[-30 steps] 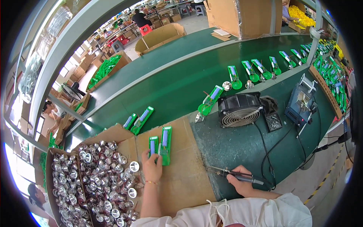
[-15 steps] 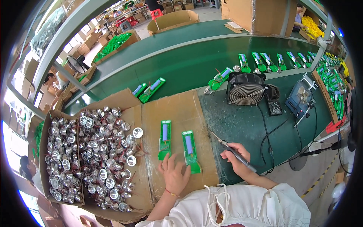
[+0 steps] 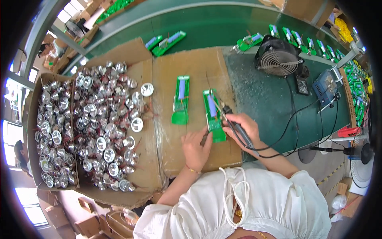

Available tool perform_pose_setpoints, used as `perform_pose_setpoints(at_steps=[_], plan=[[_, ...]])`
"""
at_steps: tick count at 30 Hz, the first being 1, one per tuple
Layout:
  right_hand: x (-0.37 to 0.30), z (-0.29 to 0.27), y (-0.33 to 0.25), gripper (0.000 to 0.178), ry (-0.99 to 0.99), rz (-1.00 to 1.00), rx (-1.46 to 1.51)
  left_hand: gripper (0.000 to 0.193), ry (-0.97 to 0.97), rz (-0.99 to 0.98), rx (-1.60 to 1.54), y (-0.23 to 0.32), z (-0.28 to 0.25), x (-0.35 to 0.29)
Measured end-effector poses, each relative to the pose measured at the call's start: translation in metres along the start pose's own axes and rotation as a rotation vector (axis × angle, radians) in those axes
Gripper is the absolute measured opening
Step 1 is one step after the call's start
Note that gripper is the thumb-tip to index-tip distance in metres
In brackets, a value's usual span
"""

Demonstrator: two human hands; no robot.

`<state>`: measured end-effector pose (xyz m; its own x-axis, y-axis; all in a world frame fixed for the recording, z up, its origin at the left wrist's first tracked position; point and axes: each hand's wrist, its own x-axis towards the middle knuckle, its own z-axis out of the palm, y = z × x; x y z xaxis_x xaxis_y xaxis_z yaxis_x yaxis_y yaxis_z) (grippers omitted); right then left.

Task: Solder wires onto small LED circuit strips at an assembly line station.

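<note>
My right hand [image 3: 243,126] is closed round the handle of a soldering iron [image 3: 242,133]. The iron's thin tip points up and left over a green plastic housing [image 3: 218,134] with a blue cylindrical battery [image 3: 211,106] in it. At the left edge of this housing, my left hand [image 3: 195,148] steadies it with thumb and forefinger; exactly how they grip is partly hidden. To its left lies a second green housing [image 3: 180,117], also with a blue battery [image 3: 182,89]. Both rest on a tape-covered cardboard sheet [image 3: 165,147].
Silver lamp reflectors [image 3: 107,143] with red wires fill a cardboard box [image 3: 131,201] at left. Beyond stand a fan [image 3: 278,61] and a blue soldering station [image 3: 325,88], its cord crossing the green bench [image 3: 262,105]. Several green housings [image 3: 170,43] line the far side.
My right hand has brought the soldering iron left over the right-hand housing. My left hand has moved from between the housings to that housing's edge. The whole view has shifted.
</note>
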<state>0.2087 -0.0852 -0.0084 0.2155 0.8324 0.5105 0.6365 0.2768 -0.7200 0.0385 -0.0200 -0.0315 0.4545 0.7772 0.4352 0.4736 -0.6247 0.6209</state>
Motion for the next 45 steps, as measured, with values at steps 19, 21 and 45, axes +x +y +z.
perform_pose_setpoints(at_steps=[19,21,45], plan=[[0.005,0.016,0.007,0.039,0.002,-0.161,-0.087,0.016,-0.048,0.004,-0.103,0.002,0.003,-0.001],[0.004,0.017,0.009,0.04,0.004,-0.148,-0.07,0.016,-0.05,-0.011,-0.109,0.001,0.004,0.0],[0.004,0.014,0.013,0.041,-0.036,0.013,0.044,0.016,-0.111,-0.003,-0.089,0.001,0.001,0.001]])
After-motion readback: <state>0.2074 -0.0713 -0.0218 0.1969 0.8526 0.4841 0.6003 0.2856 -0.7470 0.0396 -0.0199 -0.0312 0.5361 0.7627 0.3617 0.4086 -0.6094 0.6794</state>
